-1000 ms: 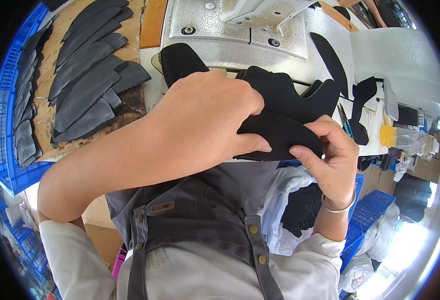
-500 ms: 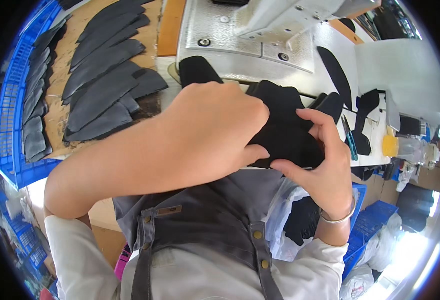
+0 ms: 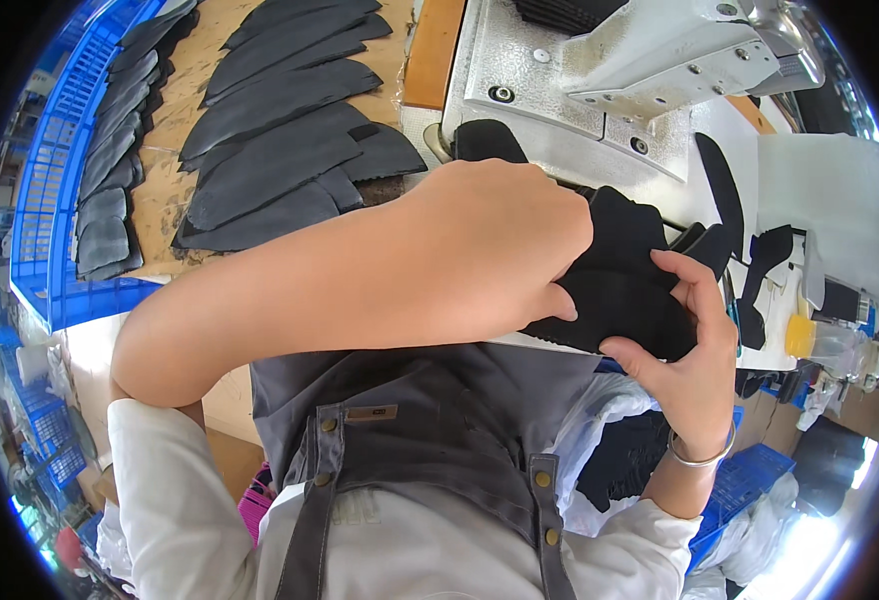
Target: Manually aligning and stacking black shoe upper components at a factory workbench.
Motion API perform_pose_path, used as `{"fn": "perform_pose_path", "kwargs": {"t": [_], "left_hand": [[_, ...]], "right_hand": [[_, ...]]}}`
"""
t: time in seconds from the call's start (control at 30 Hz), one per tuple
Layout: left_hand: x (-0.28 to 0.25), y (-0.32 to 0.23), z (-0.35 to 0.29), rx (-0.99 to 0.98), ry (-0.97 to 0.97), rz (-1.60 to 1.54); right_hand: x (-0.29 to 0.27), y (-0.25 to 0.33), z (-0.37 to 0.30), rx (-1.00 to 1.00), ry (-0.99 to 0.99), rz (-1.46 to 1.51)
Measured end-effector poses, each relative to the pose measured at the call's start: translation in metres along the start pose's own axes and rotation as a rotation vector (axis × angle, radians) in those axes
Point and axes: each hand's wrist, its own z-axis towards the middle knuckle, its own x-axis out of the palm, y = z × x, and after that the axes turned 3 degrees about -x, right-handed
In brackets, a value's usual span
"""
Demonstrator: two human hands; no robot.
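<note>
Black shaped fabric pieces (image 3: 625, 295) lie stacked at the near edge of the sewing machine's worktable, between my hands. My left hand (image 3: 515, 245) is closed over their left side, its thumb on the near edge and its other fingers hidden beneath the back of the hand. Around the right end curls my right hand (image 3: 695, 345), thumb at the near edge and fingers on the far side. A bracelet circles my right wrist. Just beyond my left knuckles lies a rounded black piece (image 3: 490, 141). More black pieces (image 3: 705, 242) sit past my right fingertips.
The metal sewing machine (image 3: 650, 80) stands ahead. At left, rows of dark cut pieces (image 3: 280, 120) cover a brown board, beside a blue plastic crate (image 3: 50, 220). A long black piece (image 3: 722, 180) and a yellow-lidded clear jar (image 3: 810, 338) are at right. A lined bin (image 3: 600, 450) holds black pieces below.
The whole view has shifted, so the table and hands appear farther right. Both hands keep nearly the same hold on the black pieces.
</note>
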Motion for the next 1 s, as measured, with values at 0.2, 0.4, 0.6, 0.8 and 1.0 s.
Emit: {"fn": "perform_pose_path", "kwargs": {"t": [0.2,0.4,0.6,0.8,1.0], "left_hand": [[0.002,0.002,-0.005,0.087,-0.062,0.068],[0.051,-0.038,-0.023,0.096,-0.517,0.539],[0.090,-0.035,-0.009,0.109,-0.349,0.526],[0.090,-0.034,-0.008,0.126,-0.350,0.511],[0.089,-0.033,-0.008,0.164,-0.326,0.531]], "right_hand": [[-0.001,0.001,-0.001,0.028,0.004,0.033],[-0.008,0.001,0.000,-0.030,0.053,-0.038],[-0.023,-0.008,0.001,0.049,0.102,0.094],[-0.025,-0.025,-0.006,0.088,0.074,0.292],[-0.020,-0.030,-0.012,-0.082,-0.002,0.090]]}}
